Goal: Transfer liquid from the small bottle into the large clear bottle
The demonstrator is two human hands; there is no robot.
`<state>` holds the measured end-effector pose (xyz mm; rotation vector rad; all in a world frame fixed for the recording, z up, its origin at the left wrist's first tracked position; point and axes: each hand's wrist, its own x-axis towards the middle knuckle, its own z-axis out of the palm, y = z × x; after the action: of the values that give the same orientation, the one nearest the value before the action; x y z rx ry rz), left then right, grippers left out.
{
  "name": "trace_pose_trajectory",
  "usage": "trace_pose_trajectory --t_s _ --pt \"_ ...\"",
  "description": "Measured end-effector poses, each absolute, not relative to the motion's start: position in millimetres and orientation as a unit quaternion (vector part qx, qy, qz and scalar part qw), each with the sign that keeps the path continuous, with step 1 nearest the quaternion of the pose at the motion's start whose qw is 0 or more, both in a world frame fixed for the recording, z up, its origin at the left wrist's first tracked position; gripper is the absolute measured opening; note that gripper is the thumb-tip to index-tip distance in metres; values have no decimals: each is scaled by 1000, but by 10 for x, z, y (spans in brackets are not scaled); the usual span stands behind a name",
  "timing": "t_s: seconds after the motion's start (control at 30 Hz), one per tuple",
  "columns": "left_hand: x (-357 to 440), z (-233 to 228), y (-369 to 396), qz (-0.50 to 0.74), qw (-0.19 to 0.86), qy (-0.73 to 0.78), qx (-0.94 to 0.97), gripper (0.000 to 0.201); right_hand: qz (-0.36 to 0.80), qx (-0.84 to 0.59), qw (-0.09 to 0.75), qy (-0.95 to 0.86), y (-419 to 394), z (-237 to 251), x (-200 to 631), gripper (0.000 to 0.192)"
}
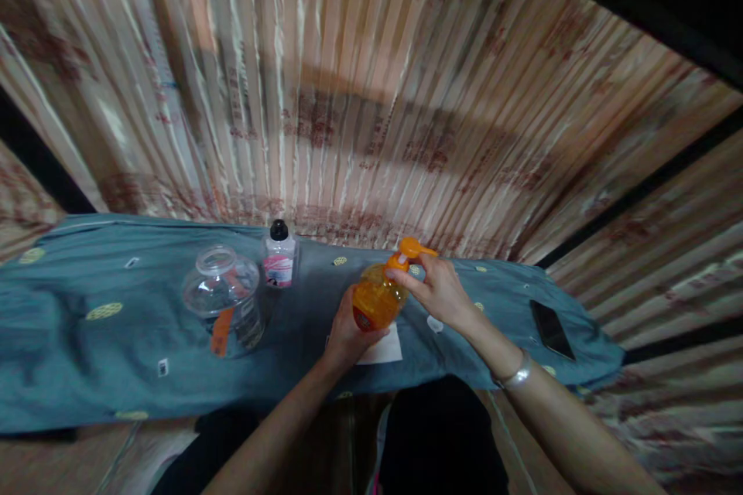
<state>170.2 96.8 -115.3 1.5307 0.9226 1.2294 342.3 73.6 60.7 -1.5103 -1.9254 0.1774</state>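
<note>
This looks like a room in a home. A blue-grey cloth (pixel 87 340) with small yellow patterns covers a low table, like a bedsheet or a tablecloth. Behind it hangs a long striped curtain (pixel 348 93) in pink and cream with red marks. On the cloth stand house things: a clear plastic jar (pixel 224 298), a small white bottle (pixel 279 255) with a black cap, and an orange pump bottle (pixel 380 294). A black phone (pixel 551 329) lies near the edge.
</note>
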Motion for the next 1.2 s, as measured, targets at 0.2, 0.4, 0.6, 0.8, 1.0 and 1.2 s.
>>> trace_pose_trajectory --t_s 0.2,0.4,0.6,0.8,1.0,1.2 --pt "1709 -1245 996 512 423 364 653 52 137 -563 352 -735 705 559 3381 43" --pt "1734 -1339 1027 523 390 377 657 53 337 -482 362 -723 833 596 3472 49" --pt "1747 -1382 1017 523 373 390 660 52 377 -470 344 -720 883 659 3481 48" --pt "1730 -1410 1000 516 360 400 666 53 152 -590 403 -683 699 449 3241 39" --pt "1720 -1425 999 511 353 405 670 52 127 -591 441 -664 628 399 3147 41" --pt "1726 -1396 992 515 346 401 674 53 318 -498 433 -680 707 500 3351 57"
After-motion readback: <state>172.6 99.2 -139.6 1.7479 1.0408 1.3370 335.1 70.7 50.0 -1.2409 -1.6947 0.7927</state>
